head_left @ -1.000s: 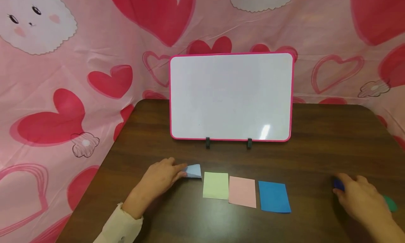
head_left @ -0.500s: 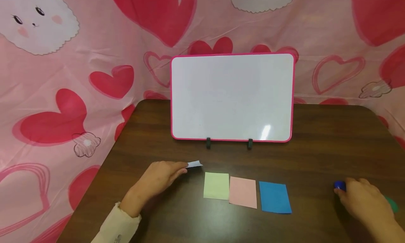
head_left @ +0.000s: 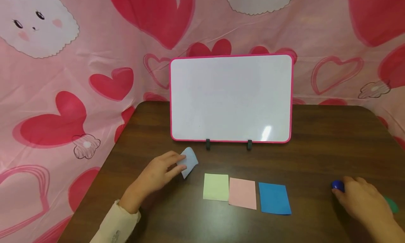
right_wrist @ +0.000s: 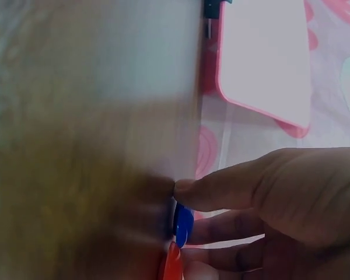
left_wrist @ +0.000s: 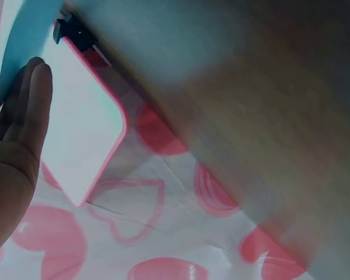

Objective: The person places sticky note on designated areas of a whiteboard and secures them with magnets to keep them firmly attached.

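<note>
My left hand [head_left: 158, 171] pinches a pale blue sticky note [head_left: 189, 162] between thumb and fingers, holding it tilted up off the table, left of the whiteboard's feet. In the left wrist view the note [left_wrist: 29, 44] stands above the fingertips. At the right, my right hand [head_left: 364, 199] rests low over the table, its thumb and fingers about a round blue magnet [head_left: 338, 185]. The right wrist view shows the thumb at one edge of that magnet [right_wrist: 182, 224] and a red magnet [right_wrist: 172, 262] beside it under the other fingers. A green magnet [head_left: 391, 204] peeks out past the hand.
A pink-framed whiteboard [head_left: 231, 98] stands upright on black feet [head_left: 207, 144] at the back. In front of it lie a light green note [head_left: 216, 186], a pink note [head_left: 242, 193] and a darker blue note [head_left: 274, 198]. Heart-printed cloth [head_left: 110, 83] hangs behind the table.
The left hand has lifted the pale blue note from the table and turned it, so its face now shows. The right hand has barely moved.
</note>
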`<state>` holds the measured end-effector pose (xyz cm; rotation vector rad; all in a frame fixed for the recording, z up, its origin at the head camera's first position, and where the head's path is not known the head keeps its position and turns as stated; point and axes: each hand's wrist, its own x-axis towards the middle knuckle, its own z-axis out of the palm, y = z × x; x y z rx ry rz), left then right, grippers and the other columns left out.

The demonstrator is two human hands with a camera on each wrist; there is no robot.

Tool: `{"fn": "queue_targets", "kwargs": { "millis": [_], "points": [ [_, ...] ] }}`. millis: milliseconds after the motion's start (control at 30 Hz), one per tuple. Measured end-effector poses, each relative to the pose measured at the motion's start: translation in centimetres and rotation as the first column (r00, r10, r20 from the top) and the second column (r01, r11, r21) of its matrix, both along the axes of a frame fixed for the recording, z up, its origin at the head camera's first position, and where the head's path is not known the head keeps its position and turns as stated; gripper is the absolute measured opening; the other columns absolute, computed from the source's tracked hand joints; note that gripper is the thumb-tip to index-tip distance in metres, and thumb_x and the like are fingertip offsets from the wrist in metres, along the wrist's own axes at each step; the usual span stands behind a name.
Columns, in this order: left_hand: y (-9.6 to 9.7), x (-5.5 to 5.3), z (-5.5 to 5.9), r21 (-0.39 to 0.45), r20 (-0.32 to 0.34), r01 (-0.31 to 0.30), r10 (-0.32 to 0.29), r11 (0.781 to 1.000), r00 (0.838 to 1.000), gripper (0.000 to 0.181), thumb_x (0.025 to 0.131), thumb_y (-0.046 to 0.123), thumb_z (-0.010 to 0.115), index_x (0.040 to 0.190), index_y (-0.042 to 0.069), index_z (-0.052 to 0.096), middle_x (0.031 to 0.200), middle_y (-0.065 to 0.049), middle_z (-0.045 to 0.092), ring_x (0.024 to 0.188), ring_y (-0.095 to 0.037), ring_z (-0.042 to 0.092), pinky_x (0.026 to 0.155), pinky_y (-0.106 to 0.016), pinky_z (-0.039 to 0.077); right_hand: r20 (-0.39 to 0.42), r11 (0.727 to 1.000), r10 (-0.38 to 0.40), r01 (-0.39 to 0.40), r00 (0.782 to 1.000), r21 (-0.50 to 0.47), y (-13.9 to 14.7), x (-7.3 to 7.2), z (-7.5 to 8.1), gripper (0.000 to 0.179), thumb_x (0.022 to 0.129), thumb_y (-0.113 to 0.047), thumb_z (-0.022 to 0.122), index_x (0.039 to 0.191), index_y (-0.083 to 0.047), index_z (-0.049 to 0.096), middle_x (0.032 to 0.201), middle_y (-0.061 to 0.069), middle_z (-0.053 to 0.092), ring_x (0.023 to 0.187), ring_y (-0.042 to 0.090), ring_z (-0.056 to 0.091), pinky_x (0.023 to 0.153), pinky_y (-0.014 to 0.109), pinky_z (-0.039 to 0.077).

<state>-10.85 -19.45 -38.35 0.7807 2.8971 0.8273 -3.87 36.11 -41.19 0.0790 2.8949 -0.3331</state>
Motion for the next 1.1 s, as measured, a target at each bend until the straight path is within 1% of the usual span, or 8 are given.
{"fn": "queue_targets", "kwargs": {
  "millis": [133, 233, 300, 467, 600, 800, 900, 1100],
  "points": [
    [0.0, -0.6, -0.2, 0.095, -0.078, -0.028, 0.035, 0.995, 0.996, 0.033, 0.095, 0.012, 0.071, 0.128, 0.009, 0.071, 0.114, -0.001, 0.070, 0.100, -0.017, 0.064, 0.084, -0.037, 0.057, 0.014, 1.000, -0.012, 0.012, 1.000, 0.005, -0.3, -0.2, 0.1, 0.058, 0.092, -0.025, 0.072, 0.116, 0.022, 0.050, 0.106, 0.047, 0.050, 0.093, 0.067, 0.048, 0.077, 0.073, 0.041],
    [0.1, -1.1, -0.6, 0.177, -0.169, -0.074, 0.105, 0.981, 0.980, 0.030, 0.090, -0.003, 0.072, 0.118, 0.006, 0.076, 0.107, -0.004, 0.073, 0.095, -0.020, 0.066, 0.078, -0.036, 0.058, 0.033, 1.000, -0.021, 0.020, 0.999, 0.006, -0.6, -0.3, 0.2, 0.061, 0.092, -0.027, 0.072, 0.120, 0.022, 0.049, 0.111, 0.048, 0.048, 0.096, 0.068, 0.047, 0.078, 0.074, 0.040],
    [0.2, -1.4, -0.7, 0.246, -0.193, -0.112, 0.162, 0.963, 0.968, 0.029, 0.087, -0.009, 0.072, 0.112, 0.005, 0.078, 0.103, -0.005, 0.075, 0.091, -0.021, 0.067, 0.076, -0.034, 0.057, 0.037, 1.000, -0.023, 0.023, 0.999, 0.009, -0.7, -0.4, 0.2, 0.063, 0.091, -0.027, 0.072, 0.121, 0.022, 0.048, 0.112, 0.048, 0.047, 0.097, 0.068, 0.046, 0.078, 0.075, 0.040],
    [0.5, -2.0, -0.5, 0.402, -0.103, -0.193, 0.254, 0.895, 0.962, 0.031, 0.088, -0.013, 0.068, 0.109, 0.006, 0.078, 0.109, -0.002, 0.073, 0.097, -0.019, 0.065, 0.080, -0.024, 0.054, 0.031, 1.000, -0.015, 0.015, 0.999, 0.008, -0.7, -0.5, 0.1, 0.062, 0.090, -0.026, 0.073, 0.122, 0.022, 0.049, 0.114, 0.048, 0.047, 0.098, 0.068, 0.046, 0.079, 0.074, 0.040],
    [0.6, -2.4, -0.2, 0.434, -0.067, -0.203, 0.256, 0.878, 0.964, 0.032, 0.089, -0.013, 0.067, 0.112, 0.007, 0.076, 0.113, -0.001, 0.070, 0.103, -0.019, 0.062, 0.085, -0.022, 0.051, 0.044, 1.000, -0.012, 0.011, 0.999, 0.007, -0.7, -0.7, 0.1, 0.062, 0.090, -0.026, 0.073, 0.122, 0.021, 0.049, 0.114, 0.048, 0.047, 0.098, 0.068, 0.046, 0.080, 0.074, 0.040],
    [1.4, -3.2, 0.1, 0.437, -0.045, -0.239, 0.286, 0.867, 0.957, 0.029, 0.087, -0.008, 0.073, 0.112, 0.007, 0.076, 0.111, -0.002, 0.068, 0.091, -0.020, 0.061, 0.078, -0.027, 0.053, 0.020, 1.000, -0.013, 0.013, 1.000, 0.003, -0.7, -0.7, 0.0, 0.059, 0.090, -0.024, 0.073, 0.120, 0.021, 0.050, 0.111, 0.046, 0.048, 0.097, 0.067, 0.047, 0.080, 0.074, 0.040],
    [1.8, -3.5, 0.2, 0.474, -0.012, -0.261, 0.303, 0.841, 0.953, 0.025, 0.088, -0.005, 0.073, 0.110, 0.005, 0.076, 0.108, -0.004, 0.068, 0.083, -0.021, 0.065, 0.073, -0.025, 0.054, 0.009, 1.000, -0.014, 0.014, 1.000, -0.001, -0.7, -0.7, 0.0, 0.059, 0.090, -0.024, 0.073, 0.120, 0.020, 0.050, 0.112, 0.046, 0.048, 0.098, 0.067, 0.046, 0.081, 0.074, 0.040],
    [2.2, -4.5, 0.4, 0.576, 0.023, -0.258, 0.300, 0.776, 0.954, 0.016, 0.089, -0.004, 0.072, 0.103, 0.002, 0.079, 0.103, -0.007, 0.073, 0.088, -0.021, 0.066, 0.074, -0.020, 0.053, 0.011, 1.000, -0.008, 0.008, 1.000, -0.003, -0.7, -0.6, 0.1, 0.060, 0.090, -0.024, 0.073, 0.122, 0.021, 0.050, 0.115, 0.046, 0.047, 0.101, 0.068, 0.046, 0.082, 0.074, 0.039]
  ]
}}
